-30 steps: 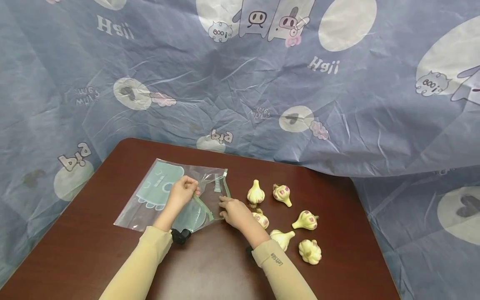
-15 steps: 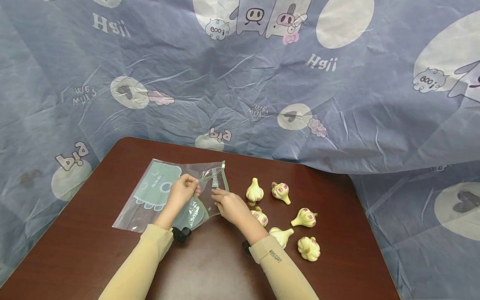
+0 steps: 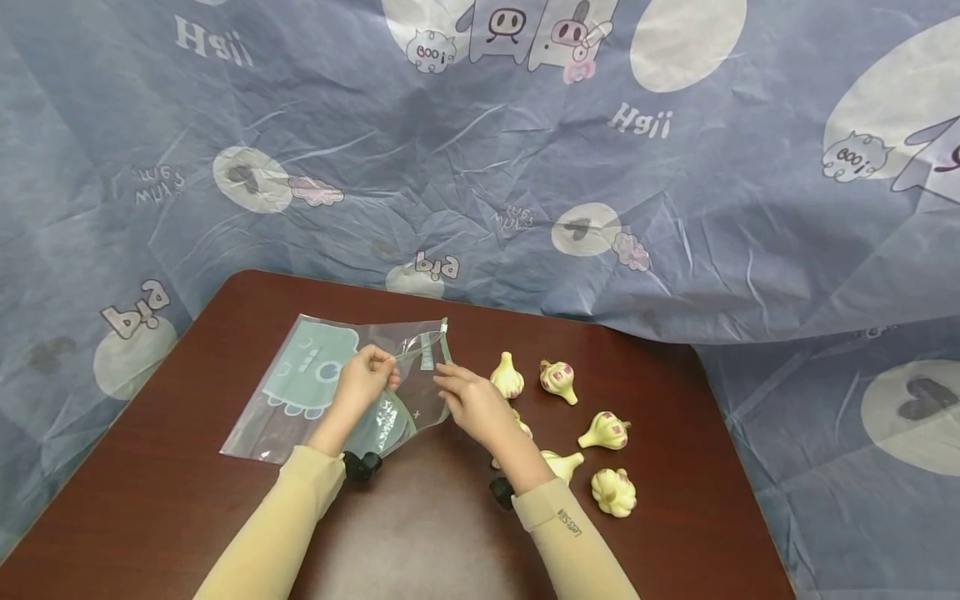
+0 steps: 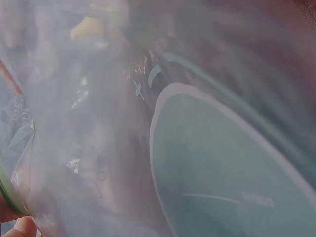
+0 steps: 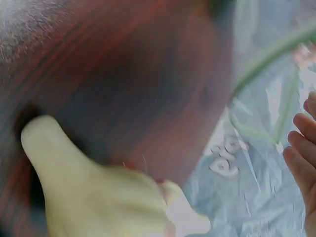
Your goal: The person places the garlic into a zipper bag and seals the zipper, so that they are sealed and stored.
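A clear zip bag (image 3: 270, 425) with a pale green cartoon print lies on the table, its green-edged mouth spread toward the right. My left hand (image 3: 365, 379) pinches one side of the mouth and lifts it; in the left wrist view, fingertips (image 4: 22, 227) show at the green edge, low in the left corner. By the opposite side of the mouth is my right hand (image 3: 476, 404), its fingers (image 5: 301, 163) extended and holding nothing; whether they touch the plastic I cannot tell. Several garlic bulbs (image 3: 558, 380) lie right of it, two partly hidden behind my right hand and forearm.
The dark red-brown table (image 3: 420, 533) has a rounded far left corner. Behind it hangs a blue printed cloth (image 3: 450, 167). In the right wrist view, a garlic bulb (image 5: 98, 197) lies close to the camera.
My right hand moved from the bag's edge leftward over the mouth, then back right and slightly up. The mouth is spread wider. My left hand keeps its pinch; the view shifts slightly.
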`<state>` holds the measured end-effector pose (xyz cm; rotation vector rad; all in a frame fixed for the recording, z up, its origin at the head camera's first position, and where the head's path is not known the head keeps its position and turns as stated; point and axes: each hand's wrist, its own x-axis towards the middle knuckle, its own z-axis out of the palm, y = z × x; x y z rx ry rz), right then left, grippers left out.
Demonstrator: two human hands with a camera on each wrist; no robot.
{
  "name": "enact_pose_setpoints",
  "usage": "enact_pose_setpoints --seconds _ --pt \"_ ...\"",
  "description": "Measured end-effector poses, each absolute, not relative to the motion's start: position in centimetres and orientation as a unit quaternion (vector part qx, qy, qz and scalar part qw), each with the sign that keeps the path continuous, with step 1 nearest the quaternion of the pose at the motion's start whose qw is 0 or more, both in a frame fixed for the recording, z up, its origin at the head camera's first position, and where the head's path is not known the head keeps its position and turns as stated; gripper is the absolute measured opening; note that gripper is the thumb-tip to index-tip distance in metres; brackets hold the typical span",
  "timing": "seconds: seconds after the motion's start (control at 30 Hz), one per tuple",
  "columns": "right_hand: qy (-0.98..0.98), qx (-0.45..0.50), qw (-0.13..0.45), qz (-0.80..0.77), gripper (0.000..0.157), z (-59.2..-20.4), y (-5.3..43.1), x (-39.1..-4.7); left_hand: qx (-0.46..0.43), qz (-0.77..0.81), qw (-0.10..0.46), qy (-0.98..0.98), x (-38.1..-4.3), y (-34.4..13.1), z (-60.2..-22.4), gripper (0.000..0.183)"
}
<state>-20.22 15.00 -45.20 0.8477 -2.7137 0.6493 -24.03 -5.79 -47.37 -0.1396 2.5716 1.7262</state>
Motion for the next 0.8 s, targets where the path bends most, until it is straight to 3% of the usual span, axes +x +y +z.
enact_pose_setpoints --seconds 0.53,0.8 --pt "-0.926 0.08 0.171 0.327 0.028 -43.8 25.7 -15.8 -0.042 0.558 0.032 0.829 -24.2 -5.6 -47.5 0.016" --pt "-0.919 -0.088 0.175 0.341 0.029 -44.3 31.6 -11.7 -0.039 0.556 0.033 0.83 -24.3 -5.5 -47.7 0.016"
